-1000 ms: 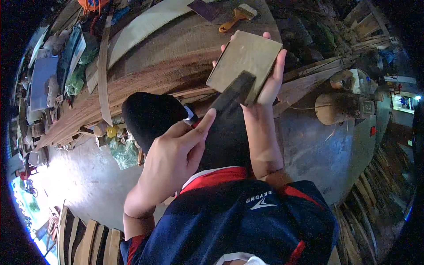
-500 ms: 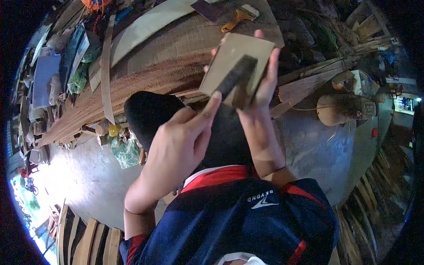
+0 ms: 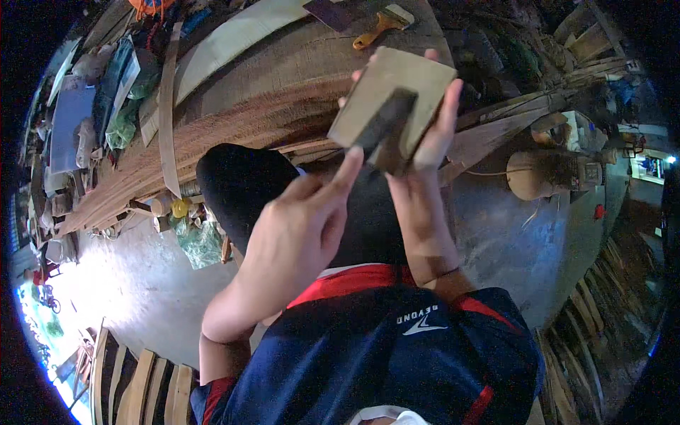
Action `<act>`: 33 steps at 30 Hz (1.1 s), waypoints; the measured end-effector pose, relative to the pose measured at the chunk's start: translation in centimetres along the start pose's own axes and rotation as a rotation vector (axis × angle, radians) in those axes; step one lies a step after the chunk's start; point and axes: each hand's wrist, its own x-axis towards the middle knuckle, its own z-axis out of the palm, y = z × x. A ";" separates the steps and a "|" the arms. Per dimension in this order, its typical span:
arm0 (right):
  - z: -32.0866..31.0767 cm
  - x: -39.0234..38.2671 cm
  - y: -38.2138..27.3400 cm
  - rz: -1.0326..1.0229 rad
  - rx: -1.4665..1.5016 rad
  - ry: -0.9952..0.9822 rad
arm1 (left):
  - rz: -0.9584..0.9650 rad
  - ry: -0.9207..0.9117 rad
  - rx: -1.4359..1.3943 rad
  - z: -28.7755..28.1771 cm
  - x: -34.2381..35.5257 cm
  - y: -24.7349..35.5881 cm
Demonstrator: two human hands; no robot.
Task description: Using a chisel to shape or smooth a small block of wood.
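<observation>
My right hand (image 3: 443, 120) cradles a tan, flat rectangular block (image 3: 404, 74), its fingertips showing along the edges. A dark, narrow flat strip like a blade (image 3: 389, 117) lies across the block’s lower middle. My left hand (image 3: 290, 234) is curled on the strip’s near end, index finger stretched onto it; the thumb and the rest of that end are hidden. Beneath both hands is black clothing or footwear (image 3: 241, 191); I cannot tell which.
Long planks (image 3: 234, 113) lie beyond my hands, with a paintbrush (image 3: 382, 25). Cluttered bags (image 3: 124, 120) sit at left, a rounded tan machine or tank (image 3: 531, 177) at right. Upright wooden slats (image 3: 142, 389) stand at lower left.
The block swung down and left, then back up and right. The dark strip now reaches higher on it than a second ago, and my left hand has moved up and right with it.
</observation>
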 end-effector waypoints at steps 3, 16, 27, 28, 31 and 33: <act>0.2 0.1 0.1 0.011 -0.084 0.019 | 0.015 0.077 -0.042 0.1 0.8 -0.1; 0.0 0.2 -2.8 -0.098 -0.121 0.014 | 0.018 -0.027 -0.082 0.7 -0.6 0.0; 0.6 -0.2 -2.2 -0.116 -0.196 0.058 | -0.020 -0.004 -0.115 0.4 -0.7 -0.2; 0.7 -0.4 -2.4 -0.116 -0.196 0.060 | -0.021 -0.006 -0.116 0.2 -0.5 -0.2; 1.2 -0.7 -3.3 -0.179 -0.267 0.076 | -0.025 -0.054 -0.136 0.1 -0.2 -0.4; 2.0 -0.8 -3.7 -0.189 -0.243 0.068 | 0.041 0.027 -0.186 1.2 -0.4 -0.5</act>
